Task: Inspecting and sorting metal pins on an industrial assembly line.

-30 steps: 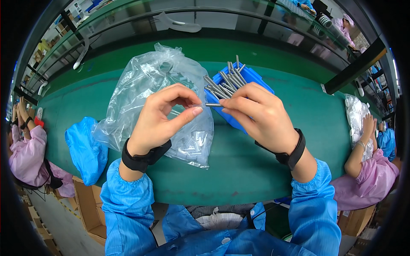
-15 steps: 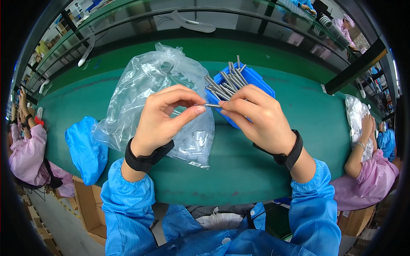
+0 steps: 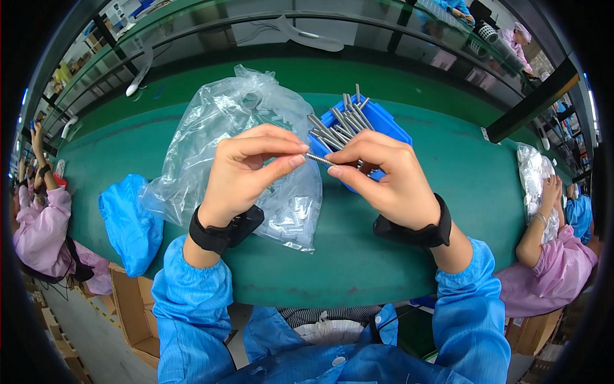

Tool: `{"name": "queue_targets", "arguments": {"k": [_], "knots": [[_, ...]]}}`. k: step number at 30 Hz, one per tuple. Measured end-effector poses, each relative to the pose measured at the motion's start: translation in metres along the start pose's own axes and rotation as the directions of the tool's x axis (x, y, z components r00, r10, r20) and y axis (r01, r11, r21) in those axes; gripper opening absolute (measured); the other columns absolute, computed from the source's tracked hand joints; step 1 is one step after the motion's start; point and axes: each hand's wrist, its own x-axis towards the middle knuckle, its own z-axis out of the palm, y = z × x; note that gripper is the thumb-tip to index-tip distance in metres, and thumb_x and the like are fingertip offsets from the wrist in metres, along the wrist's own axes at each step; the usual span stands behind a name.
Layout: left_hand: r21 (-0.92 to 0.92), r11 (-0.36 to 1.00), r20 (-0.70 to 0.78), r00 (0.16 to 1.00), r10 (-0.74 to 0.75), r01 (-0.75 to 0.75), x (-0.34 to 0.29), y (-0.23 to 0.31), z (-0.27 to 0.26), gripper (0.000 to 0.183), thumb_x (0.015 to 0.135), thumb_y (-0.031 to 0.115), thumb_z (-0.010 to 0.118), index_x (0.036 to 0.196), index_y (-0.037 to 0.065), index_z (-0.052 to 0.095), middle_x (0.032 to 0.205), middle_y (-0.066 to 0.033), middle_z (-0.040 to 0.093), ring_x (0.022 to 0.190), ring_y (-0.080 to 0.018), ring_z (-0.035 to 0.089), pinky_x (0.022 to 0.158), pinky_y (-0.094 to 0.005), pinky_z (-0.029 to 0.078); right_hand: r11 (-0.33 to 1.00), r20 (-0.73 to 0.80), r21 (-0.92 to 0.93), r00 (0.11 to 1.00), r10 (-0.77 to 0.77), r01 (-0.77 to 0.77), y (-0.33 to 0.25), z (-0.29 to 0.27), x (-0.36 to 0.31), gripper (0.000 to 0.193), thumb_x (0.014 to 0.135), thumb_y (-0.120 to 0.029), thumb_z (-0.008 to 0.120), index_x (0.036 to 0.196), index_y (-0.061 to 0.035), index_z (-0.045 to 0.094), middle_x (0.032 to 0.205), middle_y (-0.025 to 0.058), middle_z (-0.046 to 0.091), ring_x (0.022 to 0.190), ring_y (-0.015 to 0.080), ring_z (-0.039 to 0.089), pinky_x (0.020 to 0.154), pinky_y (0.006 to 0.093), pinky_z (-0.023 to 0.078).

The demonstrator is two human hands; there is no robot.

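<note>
Above the table, a thin ribbed metal rod (image 3: 319, 159), perhaps a tight coil spring, spans the gap between my two hands. My left hand (image 3: 246, 168) pinches its left end between thumb and forefinger. My right hand (image 3: 391, 176) has the other end between thumb and fingertips, so the rod slopes down to the right. Whether a small clear piece sits at the left fingertips, I cannot tell. Behind my right hand is a blue bin (image 3: 391, 120) with many similar metal rods (image 3: 348, 118). Partly behind my left hand lies a clear plastic bag (image 3: 198, 137) containing small clear tubes (image 3: 291, 227).
A crumpled blue cloth bag (image 3: 131, 221) lies on the green table (image 3: 345, 269) at left. Beyond the table runs a green conveyor (image 3: 409, 89) carrying white curved parts (image 3: 313, 38). A black post (image 3: 531, 102) stands at right. Co-workers in pink sleeves (image 3: 550, 272) work on both sides.
The rod has gone from nearly level to sloping down to the right. My right fingers have shifted slightly lower. White parts on the conveyor have moved to the right.
</note>
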Motion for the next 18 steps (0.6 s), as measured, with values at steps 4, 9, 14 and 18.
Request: {"name": "queue_targets", "arguments": {"k": [4, 9, 14, 18], "knots": [[-0.001, 1.000, 0.007, 1.000, 0.002, -0.002, -0.0010, 0.0006, -0.0013, 0.018, 0.076, -0.008, 0.068, 0.093, 0.000, 0.071, 0.095, -0.0107, 0.065, 0.088, -0.0169, 0.062, 0.076, -0.0267, 0.050, 0.978, 0.059, 0.137, 0.987, 0.150, -0.157, -0.0012, -0.0007, 0.0005, 0.012, 0.082, -0.011, 0.066, 0.090, -0.0025, 0.067, 0.080, 0.0075, 0.062, 0.070, 0.0176, 0.061, 0.057, 0.0260, 0.046], [0.077, 0.995, 0.024, 0.998, 0.059, -0.061, -0.0012, 0.0013, 0.0005, 0.019, 0.074, -0.009, 0.068, 0.091, 0.000, 0.071, 0.093, -0.0107, 0.065, 0.086, -0.0172, 0.062, 0.075, -0.0264, 0.050, 0.999, 0.026, 0.024, 0.999, 0.030, -0.031, -0.0018, 0.0004, -0.0011, 0.011, 0.080, -0.006, 0.067, 0.090, -0.0014, 0.066, 0.080, 0.0089, 0.061, 0.070, 0.0208, 0.061, 0.058, 0.0291, 0.047], [0.127, 0.992, 0.053, 0.999, 0.006, -0.012, -0.0010, 0.0037, 0.0053, 0.018, 0.074, -0.011, 0.067, 0.090, -0.003, 0.070, 0.092, -0.0137, 0.065, 0.085, -0.0179, 0.062, 0.075, -0.0274, 0.050, 0.980, 0.000, -0.140, 0.989, -0.145, 0.144, 0.0030, 0.0050, -0.0039, 0.013, 0.077, -0.003, 0.068, 0.089, -0.0010, 0.066, 0.082, 0.0106, 0.058, 0.072, 0.0240, 0.061, 0.061, 0.0323, 0.049], [0.010, 1.000, -0.006, 1.000, -0.007, 0.007, -0.0016, 0.0040, 0.0049, 0.019, 0.077, -0.010, 0.066, 0.094, -0.004, 0.067, 0.093, -0.0128, 0.065, 0.088, -0.0177, 0.062, 0.077, -0.0275, 0.051, 0.986, 0.004, -0.126, 0.994, -0.113, 0.112, -0.0018, 0.0039, -0.0015, 0.016, 0.076, -0.003, 0.068, 0.092, -0.0010, 0.065, 0.083, 0.0115, 0.058, 0.072, 0.0245, 0.061, 0.062, 0.0327, 0.049]]}}
